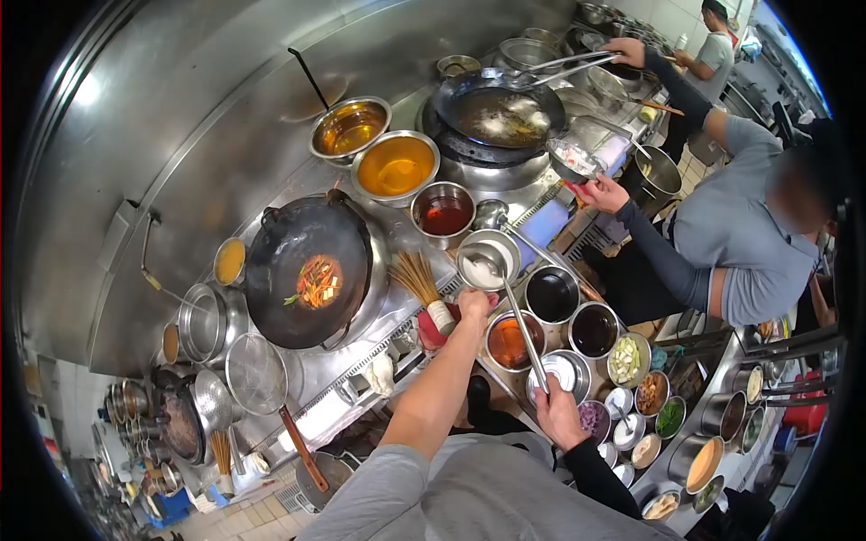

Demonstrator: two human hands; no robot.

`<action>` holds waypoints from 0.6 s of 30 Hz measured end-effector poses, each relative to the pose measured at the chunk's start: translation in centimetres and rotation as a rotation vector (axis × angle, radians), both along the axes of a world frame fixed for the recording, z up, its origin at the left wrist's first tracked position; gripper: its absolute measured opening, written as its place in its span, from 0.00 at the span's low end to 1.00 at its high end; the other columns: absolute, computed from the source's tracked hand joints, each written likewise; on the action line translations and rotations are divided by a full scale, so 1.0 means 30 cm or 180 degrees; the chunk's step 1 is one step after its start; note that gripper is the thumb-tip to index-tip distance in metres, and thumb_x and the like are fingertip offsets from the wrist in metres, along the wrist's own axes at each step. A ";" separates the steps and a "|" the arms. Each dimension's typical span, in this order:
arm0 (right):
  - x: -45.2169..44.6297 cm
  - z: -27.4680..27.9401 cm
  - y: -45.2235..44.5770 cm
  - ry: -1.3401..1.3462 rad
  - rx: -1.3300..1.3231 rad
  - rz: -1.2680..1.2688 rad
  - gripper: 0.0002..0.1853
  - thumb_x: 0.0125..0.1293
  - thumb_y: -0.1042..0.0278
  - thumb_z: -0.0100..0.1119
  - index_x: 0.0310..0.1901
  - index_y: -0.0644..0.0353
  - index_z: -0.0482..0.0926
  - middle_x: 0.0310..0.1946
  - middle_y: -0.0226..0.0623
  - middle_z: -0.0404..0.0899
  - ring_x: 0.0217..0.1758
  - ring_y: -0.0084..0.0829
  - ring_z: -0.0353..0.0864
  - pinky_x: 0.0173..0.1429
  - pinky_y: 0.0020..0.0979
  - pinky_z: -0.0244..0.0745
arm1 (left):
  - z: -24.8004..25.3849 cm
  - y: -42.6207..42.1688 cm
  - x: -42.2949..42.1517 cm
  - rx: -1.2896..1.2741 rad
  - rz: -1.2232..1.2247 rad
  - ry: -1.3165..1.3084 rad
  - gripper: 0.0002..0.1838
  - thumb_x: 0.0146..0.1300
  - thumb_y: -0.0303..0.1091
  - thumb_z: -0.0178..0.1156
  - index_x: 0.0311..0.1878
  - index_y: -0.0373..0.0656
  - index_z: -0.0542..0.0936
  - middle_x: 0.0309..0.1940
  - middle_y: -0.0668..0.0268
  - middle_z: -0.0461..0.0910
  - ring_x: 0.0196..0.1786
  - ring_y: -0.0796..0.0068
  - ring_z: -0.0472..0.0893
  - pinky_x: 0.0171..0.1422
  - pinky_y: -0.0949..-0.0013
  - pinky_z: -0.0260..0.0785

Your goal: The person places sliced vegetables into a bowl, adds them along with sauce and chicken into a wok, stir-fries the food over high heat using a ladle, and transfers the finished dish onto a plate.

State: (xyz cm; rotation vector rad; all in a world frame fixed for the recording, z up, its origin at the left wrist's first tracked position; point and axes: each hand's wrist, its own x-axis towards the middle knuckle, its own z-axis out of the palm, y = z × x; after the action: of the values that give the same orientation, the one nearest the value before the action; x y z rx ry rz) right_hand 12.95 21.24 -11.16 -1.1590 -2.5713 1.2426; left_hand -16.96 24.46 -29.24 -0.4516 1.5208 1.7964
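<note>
Currently the ladle (521, 323) is in use: its handle slopes across the left edge of the desk, over the steel pot of orange liquid (512, 344), and its bowl end is over or inside a metal bowl of white contents (505, 250) near the desk's far left corner. Contact with the contents: cannot tell.

Right hand (561, 417): fingers wrapped around the handle's near end, pinching it firmly. Left hand (471, 309): fingers curled at the near side of the white-filled bowl; cannot tell whether they grip it. Red cloth (429, 332) lies just beside this hand.

Beside the bowl, toward the desk's far edge: pot of dark sauce (552, 295). A bamboo brush (417, 278) leans by the stove's front edge, left of the hand.

Farther left, on the stove: black wok (271, 298) bearing a small heap of shredded vegetables (316, 281), mostly orange. At the stove's back edge: bowl of amber oil (394, 167).

Right side: a co-worker (740, 216) holds long metal handles (570, 67) over a second wok (460, 113) with one hand, and a small bowl of white and red pieces (577, 162) with the other.
</note>
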 end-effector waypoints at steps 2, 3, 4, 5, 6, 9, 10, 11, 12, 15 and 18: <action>0.036 0.002 -0.009 -0.0129 0.0000 0.0050 0.23 0.74 0.65 0.57 0.65 0.70 0.72 0.30 0.66 0.81 0.36 0.67 0.83 0.40 0.55 0.76 | -0.005 -0.008 -0.001 -0.0058 -0.0160 0.0036 0.09 0.75 0.23 0.48 0.53 0.37 0.75 0.32 0.57 0.85 0.29 0.69 0.85 0.30 0.69 0.79; 0.036 0.025 -0.002 -0.0134 0.0001 0.0063 0.22 0.74 0.66 0.57 0.63 0.71 0.72 0.29 0.66 0.81 0.36 0.67 0.83 0.40 0.56 0.76 | 0.002 -0.017 -0.002 -0.0145 -0.0322 0.0026 0.09 0.76 0.24 0.49 0.55 0.39 0.74 0.33 0.59 0.84 0.30 0.70 0.85 0.31 0.70 0.79; 0.029 0.058 0.011 -0.0135 0.0004 0.0077 0.21 0.74 0.66 0.56 0.62 0.72 0.72 0.29 0.66 0.82 0.36 0.66 0.84 0.40 0.56 0.77 | 0.010 -0.022 -0.006 -0.0230 -0.0483 0.0022 0.10 0.77 0.26 0.50 0.58 0.41 0.74 0.34 0.61 0.84 0.32 0.72 0.85 0.32 0.70 0.79; 0.018 0.078 0.023 -0.0136 0.0004 0.0090 0.21 0.74 0.67 0.56 0.61 0.73 0.73 0.29 0.66 0.82 0.35 0.66 0.84 0.40 0.57 0.78 | 0.017 -0.026 -0.006 -0.0269 -0.0498 0.0040 0.10 0.77 0.27 0.50 0.57 0.41 0.74 0.34 0.60 0.84 0.31 0.72 0.85 0.31 0.71 0.78; 0.001 0.087 0.030 -0.0056 -0.0039 -0.0019 0.22 0.74 0.65 0.57 0.64 0.69 0.73 0.30 0.65 0.81 0.37 0.67 0.83 0.41 0.56 0.76 | 0.025 -0.029 -0.001 -0.0310 -0.0521 0.0056 0.09 0.77 0.27 0.50 0.56 0.42 0.74 0.33 0.60 0.85 0.31 0.72 0.85 0.31 0.71 0.77; -0.033 0.002 0.048 0.0059 0.0268 -0.0083 0.22 0.75 0.65 0.57 0.64 0.69 0.73 0.30 0.65 0.82 0.37 0.68 0.83 0.41 0.56 0.76 | 0.045 -0.027 0.004 -0.0371 -0.0558 0.0026 0.06 0.78 0.29 0.51 0.53 0.42 0.73 0.32 0.59 0.85 0.29 0.73 0.84 0.29 0.71 0.76; -0.040 -0.010 0.047 0.0111 0.0315 -0.0073 0.22 0.74 0.66 0.57 0.65 0.70 0.73 0.31 0.67 0.81 0.37 0.68 0.83 0.41 0.57 0.76 | 0.046 -0.031 0.002 -0.0388 -0.0552 0.0001 0.05 0.78 0.30 0.51 0.52 0.43 0.73 0.32 0.59 0.85 0.29 0.73 0.84 0.29 0.71 0.76; -0.039 -0.012 0.042 0.0102 0.0265 -0.0055 0.21 0.74 0.67 0.57 0.63 0.71 0.73 0.30 0.67 0.81 0.37 0.68 0.83 0.41 0.57 0.76 | 0.048 -0.034 -0.002 -0.0399 -0.0569 0.0009 0.05 0.78 0.31 0.52 0.51 0.43 0.73 0.32 0.59 0.85 0.29 0.72 0.84 0.29 0.71 0.76; -0.037 -0.004 0.034 0.0089 0.0216 -0.0040 0.21 0.74 0.67 0.57 0.62 0.73 0.73 0.29 0.68 0.81 0.36 0.67 0.83 0.41 0.58 0.77 | 0.047 -0.034 -0.004 -0.0408 -0.0590 0.0014 0.04 0.78 0.31 0.52 0.50 0.43 0.72 0.32 0.59 0.86 0.29 0.72 0.84 0.28 0.71 0.76; -0.021 0.029 0.023 -0.0063 0.0094 -0.0029 0.21 0.74 0.67 0.57 0.62 0.72 0.74 0.29 0.68 0.80 0.37 0.67 0.83 0.42 0.57 0.76 | 0.032 -0.027 -0.001 -0.0398 -0.0555 0.0137 0.04 0.77 0.28 0.50 0.46 0.41 0.73 0.29 0.57 0.85 0.26 0.70 0.84 0.26 0.70 0.75; -0.013 0.061 0.031 -0.0153 0.0122 0.0077 0.21 0.73 0.67 0.57 0.61 0.73 0.74 0.28 0.67 0.81 0.36 0.67 0.83 0.41 0.57 0.76 | 0.017 -0.018 -0.005 -0.0425 -0.0476 0.0183 0.04 0.75 0.26 0.48 0.45 0.40 0.74 0.27 0.57 0.84 0.24 0.68 0.84 0.24 0.69 0.75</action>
State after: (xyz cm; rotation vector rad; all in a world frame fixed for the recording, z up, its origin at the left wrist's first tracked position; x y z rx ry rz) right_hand 12.57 22.16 -9.33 -1.1682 -2.6392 1.1788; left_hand -17.10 23.93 -28.73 -0.3430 1.6756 1.6119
